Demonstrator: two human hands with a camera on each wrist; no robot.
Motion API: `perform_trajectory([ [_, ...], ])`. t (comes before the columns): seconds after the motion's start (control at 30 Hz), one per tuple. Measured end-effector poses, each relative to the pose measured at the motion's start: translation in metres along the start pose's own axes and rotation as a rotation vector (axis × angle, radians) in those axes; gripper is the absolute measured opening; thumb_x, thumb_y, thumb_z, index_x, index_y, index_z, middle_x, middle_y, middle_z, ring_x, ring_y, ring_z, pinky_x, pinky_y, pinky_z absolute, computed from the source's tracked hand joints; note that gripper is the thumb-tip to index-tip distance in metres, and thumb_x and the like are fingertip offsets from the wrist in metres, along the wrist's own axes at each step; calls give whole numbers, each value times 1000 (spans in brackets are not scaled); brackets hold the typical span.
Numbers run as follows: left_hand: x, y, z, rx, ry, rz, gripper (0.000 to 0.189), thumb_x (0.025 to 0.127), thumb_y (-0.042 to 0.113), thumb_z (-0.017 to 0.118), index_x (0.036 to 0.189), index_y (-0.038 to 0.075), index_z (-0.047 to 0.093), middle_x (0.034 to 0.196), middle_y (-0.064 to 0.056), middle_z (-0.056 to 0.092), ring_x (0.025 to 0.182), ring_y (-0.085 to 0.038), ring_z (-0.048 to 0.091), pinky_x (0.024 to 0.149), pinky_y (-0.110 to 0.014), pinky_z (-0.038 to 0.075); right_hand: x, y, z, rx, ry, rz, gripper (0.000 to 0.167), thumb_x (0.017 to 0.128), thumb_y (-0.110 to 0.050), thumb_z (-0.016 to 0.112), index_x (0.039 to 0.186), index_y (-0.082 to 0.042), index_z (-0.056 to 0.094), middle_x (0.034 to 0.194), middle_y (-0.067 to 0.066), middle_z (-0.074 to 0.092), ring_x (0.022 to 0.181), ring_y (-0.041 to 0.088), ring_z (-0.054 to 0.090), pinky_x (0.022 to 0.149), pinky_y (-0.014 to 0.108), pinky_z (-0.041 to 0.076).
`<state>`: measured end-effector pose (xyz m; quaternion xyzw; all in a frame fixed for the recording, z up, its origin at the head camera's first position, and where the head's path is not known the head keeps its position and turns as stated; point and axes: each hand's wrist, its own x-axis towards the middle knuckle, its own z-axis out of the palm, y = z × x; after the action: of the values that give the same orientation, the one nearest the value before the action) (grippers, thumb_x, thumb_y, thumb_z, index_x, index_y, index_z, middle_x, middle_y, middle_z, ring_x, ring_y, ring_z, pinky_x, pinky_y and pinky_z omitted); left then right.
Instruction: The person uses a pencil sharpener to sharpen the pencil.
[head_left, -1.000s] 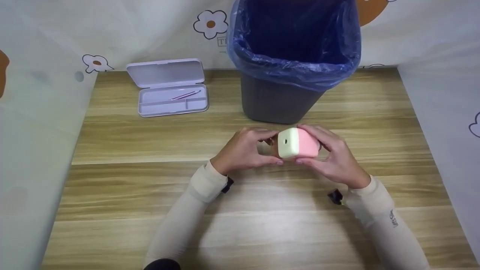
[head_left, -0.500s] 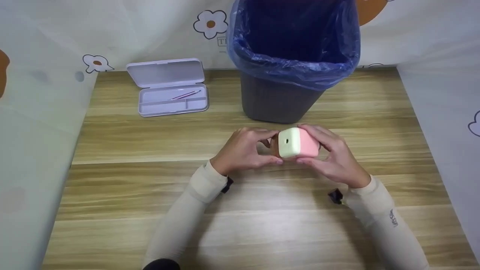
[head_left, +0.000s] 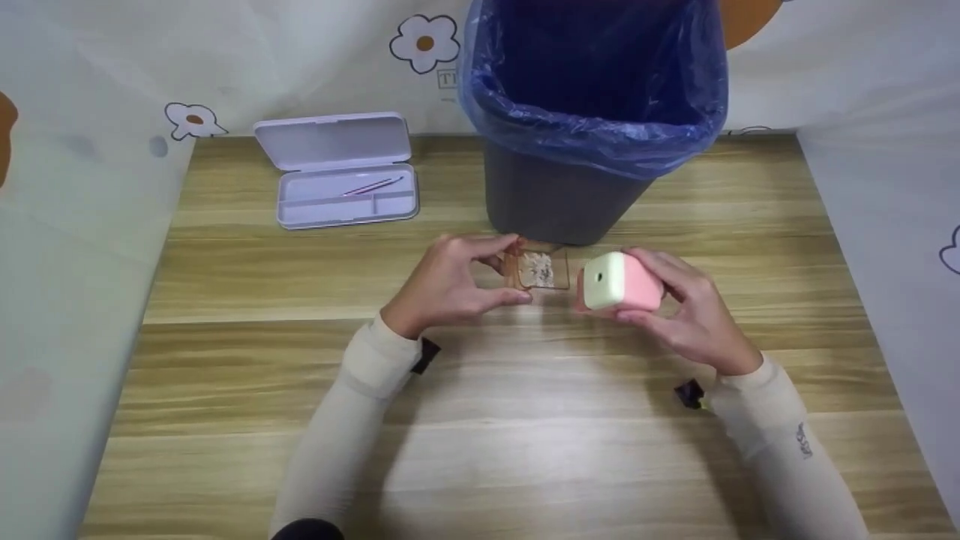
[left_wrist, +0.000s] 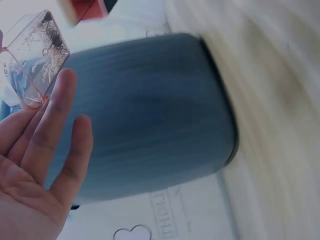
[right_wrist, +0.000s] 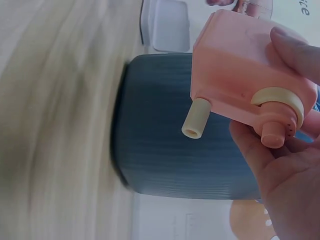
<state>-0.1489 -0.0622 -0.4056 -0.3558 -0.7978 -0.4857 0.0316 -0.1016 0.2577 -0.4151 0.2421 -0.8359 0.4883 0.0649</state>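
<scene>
My left hand (head_left: 450, 281) pinches a clear orange-tinted shavings drawer (head_left: 540, 270) between thumb and fingers. Pale and dark pencil shavings (left_wrist: 47, 45) show through its wall in the left wrist view. To its right, apart from the drawer, my right hand (head_left: 694, 319) grips a pink and cream pencil sharpener (head_left: 637, 283) by its sides. The sharpener's cream face has a small round hole. In the right wrist view its crank handle (right_wrist: 197, 118) sticks out beside a pink hub. Both parts are held in front of the bin.
A dark grey bin (head_left: 559, 199) with a blue plastic liner (head_left: 600, 142) stands at the back, just beyond both hands. Back left lies an open lilac pencil case (head_left: 315, 219) holding thin pencil-like sticks (head_left: 373, 187). Patterned cloth walls (head_left: 315, 52) border the wooden table (head_left: 262, 375).
The shavings drawer has come out of the sharpener. My left hand has moved left with the drawer; my right hand has shifted slightly right with the sharpener.
</scene>
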Motion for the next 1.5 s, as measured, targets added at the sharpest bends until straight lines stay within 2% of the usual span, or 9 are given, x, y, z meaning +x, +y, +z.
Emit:
perform_trajectory([
  [0.17, 5, 12, -14, 37, 33, 58, 66, 75, 34, 88, 125, -3, 66, 110, -7, 74, 81, -7, 70, 85, -28, 52, -6, 9, 2, -29, -15, 22, 74, 66, 7, 88, 134, 2, 59, 119, 13, 66, 99, 14, 59, 80, 17, 50],
  [0.4, 28, 46, -38, 84, 100, 218, 65, 76, 33, 88, 122, -6, 66, 104, -11, 74, 81, -13, 71, 80, -26, 54, -10, 11, 5, -31, -57, 64, 75, 68, 2, 88, 137, -1, 58, 121, 11, 65, 101, 16, 59, 82, 19, 50],
  [0.73, 67, 81, -75, 173, 183, 305, 67, 81, 39, 82, 125, -7, 63, 106, -13, 73, 84, -14, 69, 76, -24, 54, -12, 11, 11, -57, -63, 61, 72, 68, 5, 87, 134, 4, 58, 115, 14, 66, 96, 16, 58, 77, 17, 48],
  [0.87, 84, 84, -89, 247, 226, 284, 67, 82, 44, 80, 126, -4, 65, 105, -10, 73, 80, -14, 70, 72, -25, 55, -13, 13, 12, -56, -66, 34, 72, 67, 5, 88, 133, 5, 59, 115, 14, 66, 96, 17, 59, 77, 17, 48],
  [1.07, 108, 84, -104, 332, 308, 210, 62, 81, 48, 79, 130, 12, 66, 107, 2, 71, 77, -9, 71, 73, -25, 55, -15, 17, 12, -50, -82, 22, 70, 72, -6, 88, 136, -3, 59, 118, 6, 66, 98, 16, 60, 78, 19, 48],
  [1.17, 115, 82, -107, 431, 324, 216, 60, 86, 49, 74, 134, 16, 63, 117, 3, 69, 81, -9, 72, 79, -25, 53, -16, 18, 13, -44, -97, 26, 68, 75, -10, 88, 136, -5, 59, 119, 5, 66, 100, 16, 60, 81, 20, 47],
  [1.27, 119, 80, -107, 579, 337, 221, 57, 90, 49, 68, 138, 19, 60, 123, 3, 67, 85, -13, 71, 82, -34, 53, -17, 18, 13, -46, -108, 39, 67, 76, -13, 87, 136, -7, 59, 123, 4, 65, 106, 17, 60, 87, 20, 46],
  [1.37, 125, 79, -105, 729, 324, 193, 56, 93, 49, 64, 141, 20, 57, 129, -1, 65, 82, -23, 68, 73, -44, 52, -17, 17, 15, -51, -115, 51, 68, 75, -13, 88, 136, -7, 59, 126, 4, 64, 109, 18, 60, 90, 20, 44],
  [1.5, 134, 82, -103, 873, 238, 129, 55, 95, 41, 65, 144, 18, 52, 133, -4, 62, 86, -34, 66, 67, -53, 50, -18, 16, 16, -44, -118, 57, 72, 72, -11, 90, 137, -6, 59, 126, 4, 65, 106, 17, 60, 85, 20, 46],
])
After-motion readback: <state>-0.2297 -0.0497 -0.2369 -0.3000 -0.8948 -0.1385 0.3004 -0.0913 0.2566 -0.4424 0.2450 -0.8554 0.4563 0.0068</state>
